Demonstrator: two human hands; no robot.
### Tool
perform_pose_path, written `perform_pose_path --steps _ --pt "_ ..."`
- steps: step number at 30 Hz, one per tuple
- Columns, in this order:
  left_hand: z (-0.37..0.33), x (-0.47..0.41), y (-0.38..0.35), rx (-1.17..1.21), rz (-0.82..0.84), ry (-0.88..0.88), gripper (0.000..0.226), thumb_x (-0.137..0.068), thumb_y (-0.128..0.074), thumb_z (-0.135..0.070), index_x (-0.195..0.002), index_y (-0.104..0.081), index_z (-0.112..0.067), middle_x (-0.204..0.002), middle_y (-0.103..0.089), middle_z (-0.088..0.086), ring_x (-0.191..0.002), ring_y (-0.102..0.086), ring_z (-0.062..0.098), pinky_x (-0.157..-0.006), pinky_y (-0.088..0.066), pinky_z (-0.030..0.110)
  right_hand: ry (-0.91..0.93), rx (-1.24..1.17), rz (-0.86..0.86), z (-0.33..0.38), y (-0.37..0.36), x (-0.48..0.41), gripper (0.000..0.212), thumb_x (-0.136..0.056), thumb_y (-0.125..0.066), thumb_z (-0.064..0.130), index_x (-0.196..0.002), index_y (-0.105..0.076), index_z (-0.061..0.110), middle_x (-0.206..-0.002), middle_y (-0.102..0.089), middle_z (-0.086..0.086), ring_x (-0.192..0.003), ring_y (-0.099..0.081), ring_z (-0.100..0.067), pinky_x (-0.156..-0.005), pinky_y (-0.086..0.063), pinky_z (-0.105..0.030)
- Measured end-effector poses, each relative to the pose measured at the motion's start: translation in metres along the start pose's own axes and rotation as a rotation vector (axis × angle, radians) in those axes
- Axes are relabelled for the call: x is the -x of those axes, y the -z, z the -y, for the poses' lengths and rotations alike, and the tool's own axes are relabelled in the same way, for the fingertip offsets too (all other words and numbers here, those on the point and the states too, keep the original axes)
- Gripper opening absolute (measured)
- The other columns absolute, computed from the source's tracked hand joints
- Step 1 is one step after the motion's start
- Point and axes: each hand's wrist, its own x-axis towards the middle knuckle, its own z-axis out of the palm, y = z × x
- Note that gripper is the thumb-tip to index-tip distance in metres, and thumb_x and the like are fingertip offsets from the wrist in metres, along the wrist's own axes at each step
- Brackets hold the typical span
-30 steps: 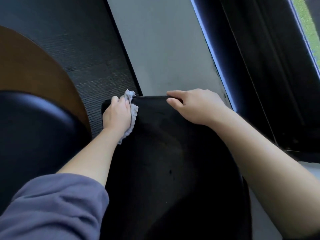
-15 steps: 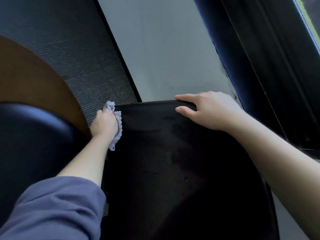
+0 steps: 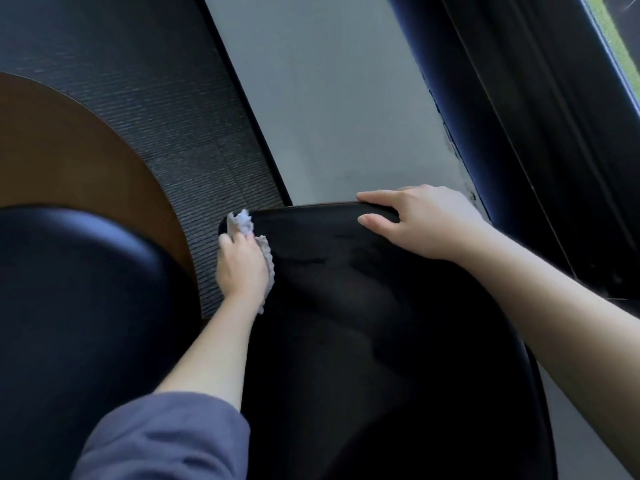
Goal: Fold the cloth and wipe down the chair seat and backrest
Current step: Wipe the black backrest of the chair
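From the head camera, the left hand (image 3: 242,265) clutches a crumpled grey cloth (image 3: 243,220) and presses it against the far left corner of a black chair (image 3: 363,323). The right hand (image 3: 426,223) grips the chair's far edge, fingers over the rim and thumb on the near face. To the left are a blue-grey sleeve (image 3: 166,441), a brown round table (image 3: 69,150) and dark ribbed carpet (image 3: 156,81).

Most of the cloth (image 3: 239,220) under the left hand (image 3: 242,268); chair (image 3: 346,306) base beyond the edge.
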Motion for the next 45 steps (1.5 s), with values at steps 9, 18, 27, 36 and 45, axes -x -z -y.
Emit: perform_pose_path --steps 9,18,27,36,45 --pt "-0.040 0.048 0.005 0.107 -0.117 -0.600 0.050 -0.099 -0.036 -0.030 -0.140 -0.045 -0.002 -0.094 -0.052 0.016 -0.076 -0.057 0.030 -0.055 -0.045 0.035 -0.010 -0.008 -0.028 0.001 0.001 0.001 0.047 -0.092 -0.032 0.065 -0.137 -0.040 0.053 -0.130 -0.059 0.013 -0.120 -0.053 -0.018 -0.074 -0.038 -0.030" --pt "-0.050 0.076 0.021 0.287 0.041 -0.396 0.045 -0.102 -0.036 -0.023 -0.145 -0.040 -0.009 -0.106 -0.048 0.015 -0.085 -0.053 0.023 -0.078 -0.047 0.030 -0.030 -0.060 -0.032 0.001 0.002 0.001 0.045 -0.092 -0.036 0.062 -0.135 -0.046 0.050 -0.132 -0.058 0.013 -0.123 -0.052 -0.019 -0.077 -0.036 -0.031" --pt "-0.063 0.099 0.111 0.586 0.085 -0.225 0.043 -0.080 -0.079 -0.024 -0.118 -0.057 -0.024 -0.119 -0.058 -0.010 -0.108 -0.051 0.003 -0.084 -0.033 -0.001 0.148 -0.448 -0.263 0.006 0.008 0.023 0.033 -0.096 -0.051 0.041 -0.122 -0.064 0.026 -0.117 -0.064 0.006 -0.112 -0.056 -0.014 -0.097 -0.043 -0.037" --pt "-0.076 0.130 0.174 0.689 0.060 -0.327 0.026 -0.091 -0.064 -0.014 -0.111 -0.058 -0.029 -0.094 -0.057 -0.010 -0.085 -0.058 0.004 -0.082 -0.048 0.020 0.189 -1.318 0.010 0.030 0.032 0.074 0.019 -0.096 -0.058 0.018 -0.105 -0.066 0.003 -0.101 -0.072 -0.006 -0.095 -0.069 -0.016 -0.086 -0.055 -0.030" --pt "-0.081 0.155 0.189 0.627 0.484 -0.460 0.069 -0.078 -0.074 -0.044 -0.139 -0.040 -0.042 -0.137 -0.051 -0.021 -0.126 -0.048 -0.005 -0.099 -0.044 0.019 0.116 -1.804 0.292 0.033 0.052 0.102 0.019 -0.099 -0.042 0.010 -0.104 -0.060 0.008 -0.096 -0.069 -0.007 -0.090 -0.067 -0.021 -0.083 -0.055 -0.037"
